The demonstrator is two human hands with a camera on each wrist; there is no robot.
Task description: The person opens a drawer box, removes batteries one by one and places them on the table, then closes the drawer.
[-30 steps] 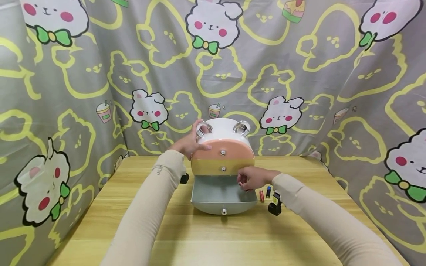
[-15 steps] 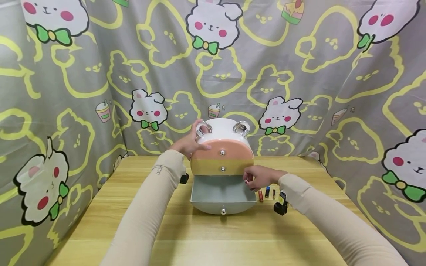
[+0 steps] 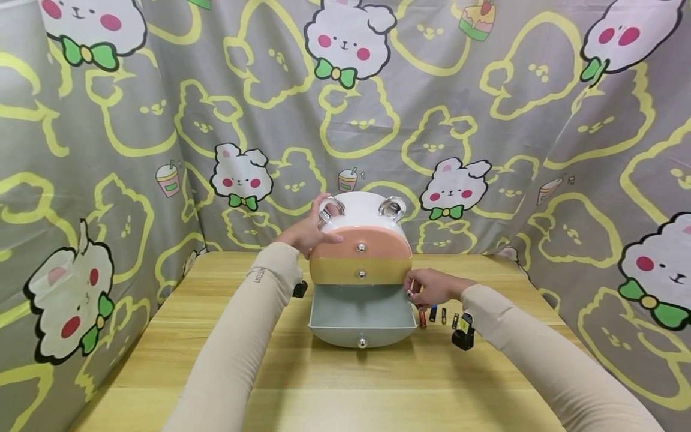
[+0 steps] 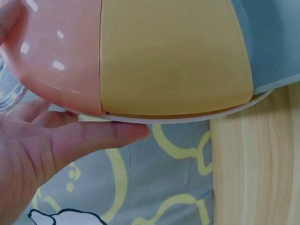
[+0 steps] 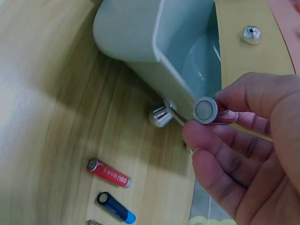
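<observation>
My left hand [image 3: 309, 234] rests on the upper left side of a small drawer cabinet [image 3: 372, 210] with a white top and clear ears. Its thumb lies on the orange front, and in the left wrist view one finger [image 4: 110, 136] stretches straight along the side. My right hand [image 3: 433, 287] pinches a red battery [image 5: 227, 116] between thumb and fingers, flat end toward the camera, beside the pulled-out grey-blue bottom drawer [image 3: 363, 333]. Below it on the table lie a red battery [image 5: 108, 173] and a dark battery with a blue end [image 5: 116, 207].
Two more small batteries, one dark [image 3: 444, 315] and another [image 3: 456, 320], lie to the right in the row. The yellow middle drawer [image 3: 337, 271] is closed. A wooden table [image 3: 324, 396] carries everything, with a patterned grey curtain [image 3: 291, 120] around it.
My right hand has moved right, from over the open drawer to just past its right side, with the red battery still pinched. More batteries on the table are uncovered. The left hand stays put.
</observation>
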